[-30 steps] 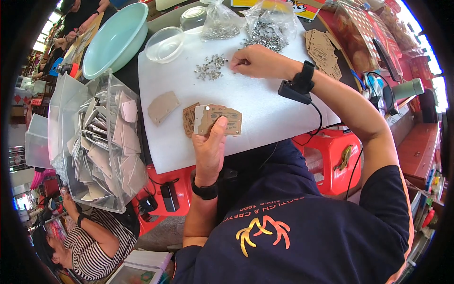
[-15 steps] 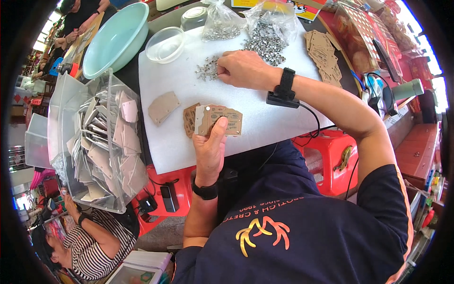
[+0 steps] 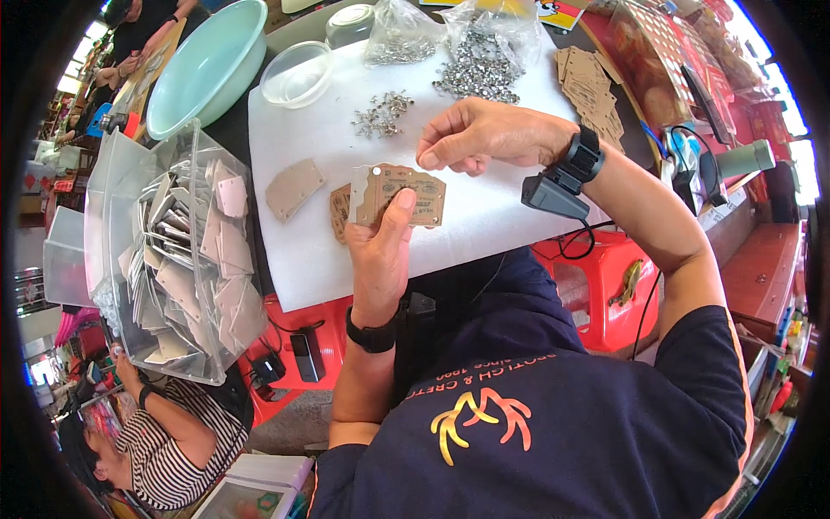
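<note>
My left hand (image 3: 380,264) grips a shaped brown cardboard piece (image 3: 424,189) with a grey piece along its left side, thumb pressed on the printed face. My right hand (image 3: 488,137) is closed in a pinch just above the piece's upper right edge; whatever is between its fingertips is too small to make out. Beyond the cardboard lies a small scatter of shiny metal fasteners (image 3: 380,114), with a bigger heap of fasteners (image 3: 477,76) to its right. Another brown piece (image 3: 339,213) lies partly behind my left hand, and a grey board piece (image 3: 296,189) rests on the left.
A clear plastic tub (image 3: 201,251) full of grey board pieces stands left. Behind are a pale blue basin (image 3: 207,69), a clear round bowl (image 3: 296,76) and a plastic bag (image 3: 402,35) of metal bits. Brown cardboard pieces (image 3: 590,91) lie far right. Two people are at the left.
My right hand has left the small scatter of fasteners and moved right and nearer, to the cardboard. My left hand keeps its hold on the cardboard.
</note>
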`<state>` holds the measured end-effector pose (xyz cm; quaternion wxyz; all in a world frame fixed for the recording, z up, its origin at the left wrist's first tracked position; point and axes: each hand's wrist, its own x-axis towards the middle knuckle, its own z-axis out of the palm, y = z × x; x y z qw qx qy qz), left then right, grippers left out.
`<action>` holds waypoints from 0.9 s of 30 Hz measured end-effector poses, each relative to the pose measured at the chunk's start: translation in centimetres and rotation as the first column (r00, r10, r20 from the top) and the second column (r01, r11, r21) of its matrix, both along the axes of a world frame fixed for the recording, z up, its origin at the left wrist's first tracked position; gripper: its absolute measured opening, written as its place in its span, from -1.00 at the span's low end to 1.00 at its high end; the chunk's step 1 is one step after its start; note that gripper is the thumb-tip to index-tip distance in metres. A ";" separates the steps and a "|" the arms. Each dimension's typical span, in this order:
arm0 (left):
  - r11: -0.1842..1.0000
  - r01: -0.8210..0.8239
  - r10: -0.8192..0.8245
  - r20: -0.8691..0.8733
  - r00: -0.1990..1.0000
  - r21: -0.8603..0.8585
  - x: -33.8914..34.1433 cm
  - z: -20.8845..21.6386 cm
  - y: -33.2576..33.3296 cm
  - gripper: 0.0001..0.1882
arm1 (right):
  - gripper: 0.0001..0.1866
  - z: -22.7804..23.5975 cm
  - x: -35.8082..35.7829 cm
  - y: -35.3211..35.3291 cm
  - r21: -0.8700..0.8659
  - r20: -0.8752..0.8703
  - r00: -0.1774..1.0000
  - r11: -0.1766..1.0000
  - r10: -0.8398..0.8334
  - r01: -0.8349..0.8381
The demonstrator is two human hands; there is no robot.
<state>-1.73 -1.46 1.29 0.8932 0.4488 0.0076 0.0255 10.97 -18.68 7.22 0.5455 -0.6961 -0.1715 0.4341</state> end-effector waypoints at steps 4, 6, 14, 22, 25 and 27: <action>0.997 0.009 -0.011 0.021 1.000 0.070 0.4 0.1 -0.2 -0.70 | -0.78 -0.1 -0.4 -0.9 0.122 -0.177 0.984 0.992 0.008 0.014; 0.998 0.021 -0.023 0.030 0.999 0.059 0.5 0.4 -0.4 -0.72 | -0.80 0.3 -0.3 -1.4 0.194 -0.315 0.946 0.981 0.071 -0.009; 0.987 0.122 -0.129 0.065 0.990 0.103 0.2 1.0 -0.4 -0.72 | -0.81 1.3 -0.7 -1.8 0.163 -0.290 0.954 0.986 0.081 -0.034; 0.988 0.068 -0.077 0.060 0.995 0.141 0.3 1.8 -0.8 -0.72 | -0.77 1.9 -0.8 -2.0 0.087 -0.189 0.981 0.996 0.034 -0.018; 0.972 0.120 -0.132 0.046 0.990 0.202 0.2 1.7 -0.4 -0.70 | -0.77 1.9 -0.8 -2.0 0.064 -0.150 0.989 0.998 0.018 -0.008; 0.971 0.116 -0.127 0.039 0.991 0.208 0.3 1.8 -0.5 -0.70 | -0.77 1.6 -0.6 -2.1 0.087 -0.165 0.984 0.995 0.061 -0.047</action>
